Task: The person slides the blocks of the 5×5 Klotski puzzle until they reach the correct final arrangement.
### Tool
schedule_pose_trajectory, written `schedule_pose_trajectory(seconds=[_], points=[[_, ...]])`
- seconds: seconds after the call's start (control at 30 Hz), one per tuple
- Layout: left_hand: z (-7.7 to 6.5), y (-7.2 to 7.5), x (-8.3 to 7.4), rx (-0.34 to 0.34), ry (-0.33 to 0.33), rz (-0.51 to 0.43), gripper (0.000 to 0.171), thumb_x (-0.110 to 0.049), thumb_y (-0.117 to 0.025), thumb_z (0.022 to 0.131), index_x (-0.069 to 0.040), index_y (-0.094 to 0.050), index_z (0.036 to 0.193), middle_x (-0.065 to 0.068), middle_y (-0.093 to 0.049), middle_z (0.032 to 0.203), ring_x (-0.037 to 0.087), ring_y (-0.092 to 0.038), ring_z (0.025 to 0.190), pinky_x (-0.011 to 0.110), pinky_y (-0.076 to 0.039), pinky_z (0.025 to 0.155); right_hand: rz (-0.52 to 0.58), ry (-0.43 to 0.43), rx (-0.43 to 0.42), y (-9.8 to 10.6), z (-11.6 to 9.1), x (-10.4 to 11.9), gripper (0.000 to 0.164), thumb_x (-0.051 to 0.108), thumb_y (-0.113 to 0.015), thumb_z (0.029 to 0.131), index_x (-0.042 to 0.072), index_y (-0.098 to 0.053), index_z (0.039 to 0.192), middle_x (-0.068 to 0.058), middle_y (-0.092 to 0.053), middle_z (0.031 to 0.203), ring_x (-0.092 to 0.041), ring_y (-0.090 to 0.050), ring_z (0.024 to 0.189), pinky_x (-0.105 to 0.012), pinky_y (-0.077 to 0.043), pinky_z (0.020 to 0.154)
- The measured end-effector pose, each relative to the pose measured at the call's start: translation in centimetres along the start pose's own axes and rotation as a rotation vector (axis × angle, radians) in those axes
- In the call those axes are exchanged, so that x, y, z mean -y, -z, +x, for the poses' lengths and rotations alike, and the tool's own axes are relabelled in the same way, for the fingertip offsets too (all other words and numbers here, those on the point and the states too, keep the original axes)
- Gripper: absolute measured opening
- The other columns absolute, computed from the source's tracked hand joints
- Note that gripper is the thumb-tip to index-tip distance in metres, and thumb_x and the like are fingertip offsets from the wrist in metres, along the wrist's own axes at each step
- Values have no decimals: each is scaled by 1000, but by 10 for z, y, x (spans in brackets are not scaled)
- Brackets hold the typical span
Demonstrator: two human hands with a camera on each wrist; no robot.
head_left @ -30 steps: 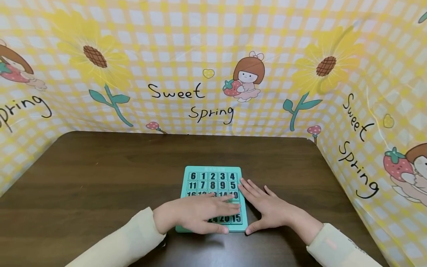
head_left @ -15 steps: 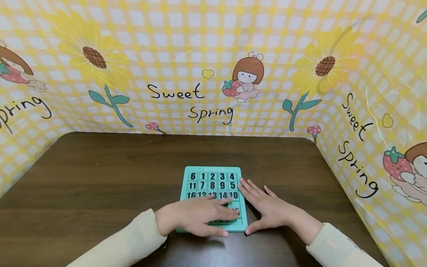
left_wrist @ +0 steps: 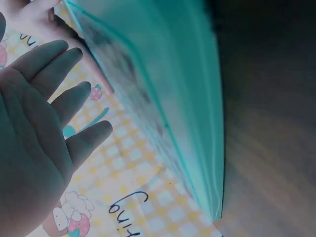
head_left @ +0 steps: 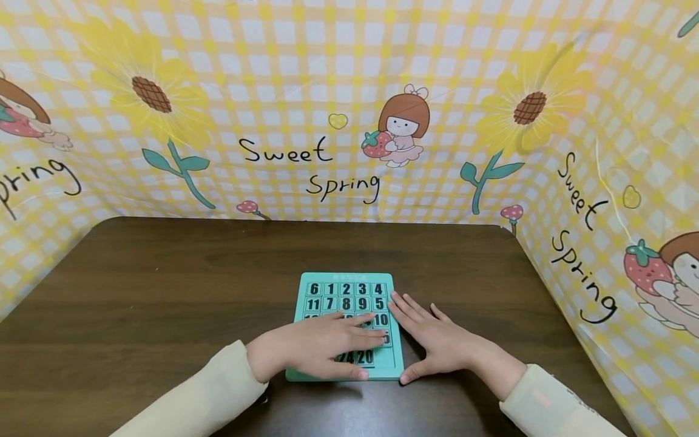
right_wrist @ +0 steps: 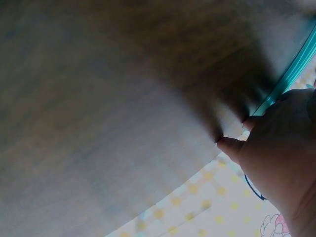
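Observation:
A teal number slide puzzle [head_left: 348,278] with black-numbered tiles lies flat on the table. My left hand [head_left: 322,347] reaches across its lower rows, fingers straight, hiding several tiles. One fingertip is at a partly covered tile [head_left: 387,338] in the right column. Below that tile the bottom right slot [head_left: 385,360] shows bare teal. My right hand [head_left: 437,340] lies spread beside the puzzle, its fingertips along the right edge. The left wrist view shows the left palm [left_wrist: 29,128] and the puzzle's thick side [left_wrist: 192,98]. In the right wrist view, the right hand [right_wrist: 281,138] is at the teal edge.
The dark brown wooden table [head_left: 191,273] surrounds the puzzle. A yellow checked cloth [head_left: 295,73] printed with flowers and "Sweet Spring" stands behind the table and along both sides.
The tile marked 15 has slid up from the bottom right corner by one row, baring that slot. The left fingers dipped, then moved back up. The right hand keeps its place.

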State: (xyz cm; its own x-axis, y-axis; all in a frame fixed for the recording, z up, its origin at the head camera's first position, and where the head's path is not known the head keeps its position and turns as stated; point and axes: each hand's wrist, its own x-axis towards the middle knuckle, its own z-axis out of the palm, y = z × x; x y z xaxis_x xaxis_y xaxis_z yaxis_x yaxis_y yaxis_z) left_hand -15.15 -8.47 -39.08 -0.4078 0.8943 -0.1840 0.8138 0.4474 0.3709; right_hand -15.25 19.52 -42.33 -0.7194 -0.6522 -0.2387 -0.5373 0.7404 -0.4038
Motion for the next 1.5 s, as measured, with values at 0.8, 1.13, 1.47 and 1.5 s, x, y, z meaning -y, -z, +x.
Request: schedule_pose_trajectory(seconds=[0.8, 1.13, 1.47, 1.5], points=[[-21, -7, -7, 2, -37, 16, 57, -60, -41, 101, -27, -53, 145, -15, -47, 151, 21, -24, 153, 66, -33, 111, 5, -18, 8, -1, 1, 1, 123, 78, -65, 73, 20, -3, 162, 2, 8, 169, -27, 3, 157, -72, -11, 116], [9, -6, -17, 56, -73, 103, 66, -64, -40, 99, -24, -43, 152, -13, -38, 157, 15, -20, 154, 59, -34, 115, 13, -10, 9, 1, 0, 3, 122, 75, -67, 74, 20, -3, 162, 1, 8, 169, -27, 4, 157, -73, -10, 115], [-12, -1, -11, 15, -18, 29, 68, -59, -45, 100, -19, -39, 154, -4, -34, 161, 17, -24, 153, 56, -35, 115, -13, -11, -2, -1, 0, 1, 123, 77, -66, 73, 19, -3, 162, 1, 8, 169, -27, 3, 157, -73, -11, 115], [-16, 0, -10, 8, -5, 12, 68, -58, -46, 100, -18, -38, 154, -4, -34, 161, 17, -24, 153, 55, -35, 116, -11, -11, 0, -1, 0, 0, 123, 78, -65, 73, 19, -3, 162, 1, 8, 169, -27, 3, 157, -73, -11, 115]])
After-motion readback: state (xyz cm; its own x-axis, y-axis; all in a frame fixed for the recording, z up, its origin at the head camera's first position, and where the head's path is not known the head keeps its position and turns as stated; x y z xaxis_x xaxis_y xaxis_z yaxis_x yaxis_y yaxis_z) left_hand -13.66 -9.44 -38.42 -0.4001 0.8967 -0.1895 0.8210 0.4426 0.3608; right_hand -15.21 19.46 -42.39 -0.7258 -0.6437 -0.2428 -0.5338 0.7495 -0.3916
